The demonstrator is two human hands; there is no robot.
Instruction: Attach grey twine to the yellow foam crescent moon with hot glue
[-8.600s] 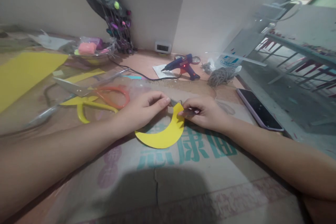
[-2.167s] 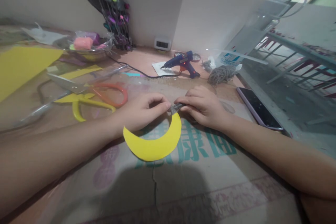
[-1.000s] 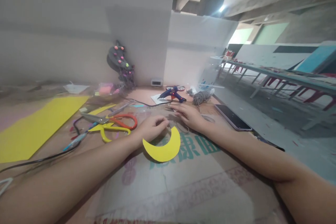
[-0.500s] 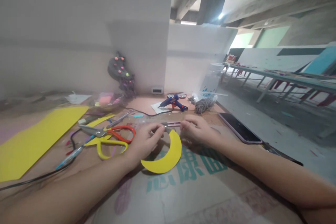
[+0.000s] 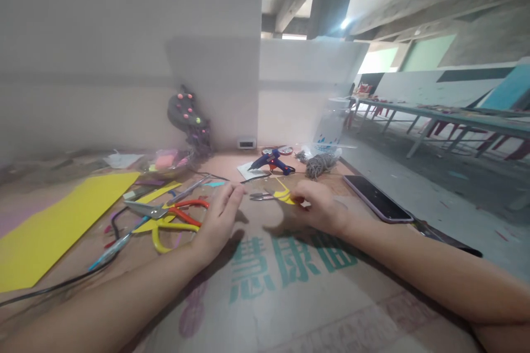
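Note:
My right hand (image 5: pixel 321 208) is closed in a pinch on a yellow paper crescent (image 5: pixel 284 194), which is lifted edge-on off the cardboard sheet (image 5: pixel 290 298). A small thin metal tool (image 5: pixel 260 196) points left from the crescent, just beyond the fingertips; I cannot tell whether my right hand holds it too. My left hand (image 5: pixel 218 216) rests on the cardboard with its fingers stretched out and nothing in them, its fingertips a little left of the tool.
Orange-handled scissors (image 5: pixel 182 208) and yellow-handled scissors (image 5: pixel 165 230) lie left of my left hand, next to a large yellow sheet (image 5: pixel 53 220). A blue glue gun (image 5: pixel 271 161), a ball of twine (image 5: pixel 321 164) and a phone (image 5: pixel 375 204) lie beyond and right.
The crescent was lying flat between my hands; now my right hand has lifted it and my left hand has let go and opened. The view has tilted up.

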